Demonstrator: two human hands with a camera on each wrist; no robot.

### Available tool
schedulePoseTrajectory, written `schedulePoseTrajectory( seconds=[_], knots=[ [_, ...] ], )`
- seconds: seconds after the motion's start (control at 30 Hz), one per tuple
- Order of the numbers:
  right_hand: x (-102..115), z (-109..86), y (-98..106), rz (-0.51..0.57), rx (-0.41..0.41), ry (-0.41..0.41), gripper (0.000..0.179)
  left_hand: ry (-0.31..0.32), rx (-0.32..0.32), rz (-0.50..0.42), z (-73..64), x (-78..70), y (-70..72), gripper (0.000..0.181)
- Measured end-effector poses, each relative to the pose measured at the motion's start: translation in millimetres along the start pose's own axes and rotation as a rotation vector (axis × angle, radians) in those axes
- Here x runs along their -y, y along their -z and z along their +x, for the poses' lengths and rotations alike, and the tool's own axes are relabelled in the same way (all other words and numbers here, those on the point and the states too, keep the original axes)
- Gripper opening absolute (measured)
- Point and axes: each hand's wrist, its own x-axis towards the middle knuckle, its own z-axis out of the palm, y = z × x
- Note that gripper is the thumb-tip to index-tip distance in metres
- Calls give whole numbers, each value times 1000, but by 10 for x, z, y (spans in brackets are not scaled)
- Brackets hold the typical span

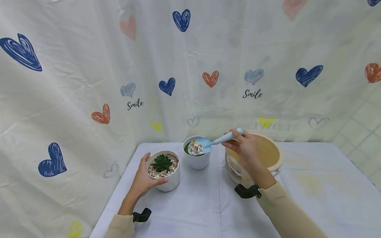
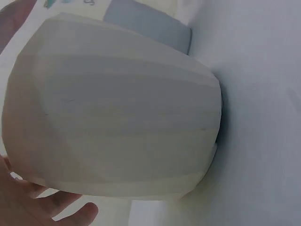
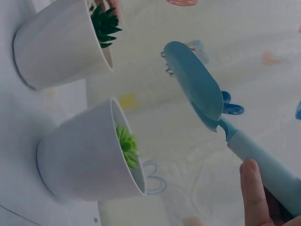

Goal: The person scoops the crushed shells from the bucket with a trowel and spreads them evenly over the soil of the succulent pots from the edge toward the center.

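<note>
My right hand (image 1: 247, 150) grips a light blue hand trowel (image 1: 227, 137) by its handle. Small pale pebbles (image 1: 195, 148) lie on its blade, which is held above the smaller white flowerpot (image 1: 198, 162). In the right wrist view a light green succulent (image 3: 127, 146) shows inside that pot. My left hand (image 1: 144, 180) holds the larger white flowerpot (image 1: 172, 181) on the table, thumb at its near side and fingers at its left. This pot contains a dark green succulent (image 1: 162, 163) surrounded by pebbles. Faceted sides of the same pot fill much of the left wrist view.
A wide beige bucket (image 1: 275, 148) stands right of the small pot, behind my right hand. White cloth covers the table (image 1: 309, 205). A curtain (image 1: 190, 49) printed with hearts hangs along the back and left side.
</note>
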Motion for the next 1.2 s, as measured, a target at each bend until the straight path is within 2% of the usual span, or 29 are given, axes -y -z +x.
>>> schedulePoseTrajectory(
  seconds=[0.27,0.57,0.7,0.8,1.0,1.2],
  knots=[
    [-139,39,-174,3,-20,-20,20,43,-4,-58,19,91,-55,132],
    [-288,54,-371,-139,-11,-18,19,53,-16,-100,27,117,-84,123],
    [-364,57,-432,-179,-9,-14,27,48,-20,-115,26,128,-95,121],
    [-427,64,-462,-210,-13,1,31,45,-21,-135,27,146,-98,119],
    [-521,71,-510,-234,-14,39,23,46,3,-184,29,178,-103,116],
    [-546,48,-575,-259,3,67,23,42,25,-222,24,216,-93,115]
  ],
)
